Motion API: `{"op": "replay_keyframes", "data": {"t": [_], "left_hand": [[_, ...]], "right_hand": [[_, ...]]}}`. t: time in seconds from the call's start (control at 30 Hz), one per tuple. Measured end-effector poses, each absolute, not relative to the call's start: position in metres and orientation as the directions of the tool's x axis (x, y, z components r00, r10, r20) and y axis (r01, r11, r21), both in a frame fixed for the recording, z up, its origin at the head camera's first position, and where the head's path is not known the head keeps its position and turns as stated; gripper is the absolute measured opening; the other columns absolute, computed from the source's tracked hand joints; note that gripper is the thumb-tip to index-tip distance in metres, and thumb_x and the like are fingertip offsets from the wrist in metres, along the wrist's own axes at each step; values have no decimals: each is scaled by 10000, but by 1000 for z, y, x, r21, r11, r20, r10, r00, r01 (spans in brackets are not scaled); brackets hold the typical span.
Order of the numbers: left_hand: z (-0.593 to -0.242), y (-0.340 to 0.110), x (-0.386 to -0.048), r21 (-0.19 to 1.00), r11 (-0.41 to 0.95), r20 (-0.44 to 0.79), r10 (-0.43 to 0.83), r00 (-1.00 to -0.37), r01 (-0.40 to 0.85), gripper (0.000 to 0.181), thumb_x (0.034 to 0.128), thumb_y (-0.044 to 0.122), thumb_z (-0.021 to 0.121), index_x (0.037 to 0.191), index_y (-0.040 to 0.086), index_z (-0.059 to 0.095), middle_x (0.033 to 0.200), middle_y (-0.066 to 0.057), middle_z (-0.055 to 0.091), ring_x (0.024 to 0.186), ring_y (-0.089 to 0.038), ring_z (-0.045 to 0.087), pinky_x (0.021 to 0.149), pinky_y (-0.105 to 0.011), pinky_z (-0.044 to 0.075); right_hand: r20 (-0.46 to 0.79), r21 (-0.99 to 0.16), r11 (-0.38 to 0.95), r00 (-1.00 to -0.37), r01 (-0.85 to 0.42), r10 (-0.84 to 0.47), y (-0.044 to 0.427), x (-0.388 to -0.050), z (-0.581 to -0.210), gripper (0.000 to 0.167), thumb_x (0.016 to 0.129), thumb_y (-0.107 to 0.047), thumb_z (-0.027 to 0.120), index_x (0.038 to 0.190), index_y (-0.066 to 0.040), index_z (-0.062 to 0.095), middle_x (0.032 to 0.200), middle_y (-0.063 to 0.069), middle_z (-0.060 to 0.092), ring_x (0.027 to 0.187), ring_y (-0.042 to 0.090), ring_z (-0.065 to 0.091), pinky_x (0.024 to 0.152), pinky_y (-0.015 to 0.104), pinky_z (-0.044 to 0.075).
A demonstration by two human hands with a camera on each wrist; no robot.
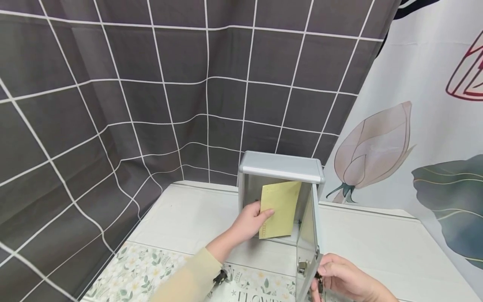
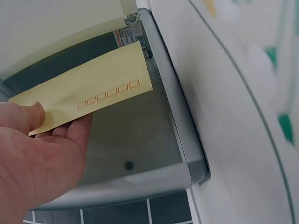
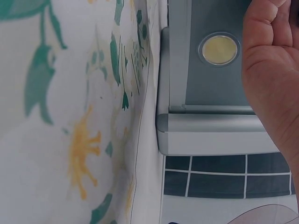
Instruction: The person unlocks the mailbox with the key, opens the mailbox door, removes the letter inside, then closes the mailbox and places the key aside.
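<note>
A grey metal mailbox [image 1: 281,163] stands on the table with its door [image 1: 307,239] swung open to the right. My left hand [image 1: 249,222] pinches a yellow envelope [image 1: 279,209] by its left edge, thumb on the near face, at the box's open front. In the left wrist view, a row of small red squares is printed on the envelope [image 2: 112,79]. My right hand [image 1: 337,277] grips the door's free edge near the lock [image 1: 302,267]. A small dark metal piece, perhaps keys, shows by its fingers. The right wrist view shows a round window [image 3: 219,50] in the grey front.
White table cloth with a flower print [image 1: 139,268] lies under the box. A dark grid-patterned curtain [image 1: 188,105] hangs behind and to the left. Behind on the right hangs a white curtain [image 1: 377,167] with a flower bud. A small black object [image 1: 220,277] is beside the left sleeve.
</note>
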State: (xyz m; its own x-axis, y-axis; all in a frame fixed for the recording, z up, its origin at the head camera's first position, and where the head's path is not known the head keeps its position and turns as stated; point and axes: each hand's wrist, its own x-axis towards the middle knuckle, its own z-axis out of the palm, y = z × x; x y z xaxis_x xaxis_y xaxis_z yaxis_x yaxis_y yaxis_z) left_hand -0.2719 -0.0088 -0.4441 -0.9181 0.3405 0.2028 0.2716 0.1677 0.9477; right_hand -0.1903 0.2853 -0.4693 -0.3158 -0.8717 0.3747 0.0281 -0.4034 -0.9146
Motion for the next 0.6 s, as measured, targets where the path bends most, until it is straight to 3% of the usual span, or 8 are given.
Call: {"op": "replay_keyframes", "data": {"t": [0.2,0.6], "left_hand": [[-446,-25,-267,949,182,180,353,-918,256,356,1145,307,661,1392,64,744,1227,-72,830,1073,-219,820,938,-335,670],[-450,-62,-259,969,126,155,370,-916,215,398,1148,245,652,1452,-10,679,1276,-144,806,1133,-289,807,955,-358,672]], "right_hand": [[374,-914,-404,-316,34,-872,285,-190,-470,371,1062,72,240,1030,251,564,958,417,709,672,589,480,938,457,668],[372,-912,-406,-312,50,-874,285,-191,-469,378,1063,74,229,1034,253,560,987,396,736,689,592,520,908,454,681]]}}
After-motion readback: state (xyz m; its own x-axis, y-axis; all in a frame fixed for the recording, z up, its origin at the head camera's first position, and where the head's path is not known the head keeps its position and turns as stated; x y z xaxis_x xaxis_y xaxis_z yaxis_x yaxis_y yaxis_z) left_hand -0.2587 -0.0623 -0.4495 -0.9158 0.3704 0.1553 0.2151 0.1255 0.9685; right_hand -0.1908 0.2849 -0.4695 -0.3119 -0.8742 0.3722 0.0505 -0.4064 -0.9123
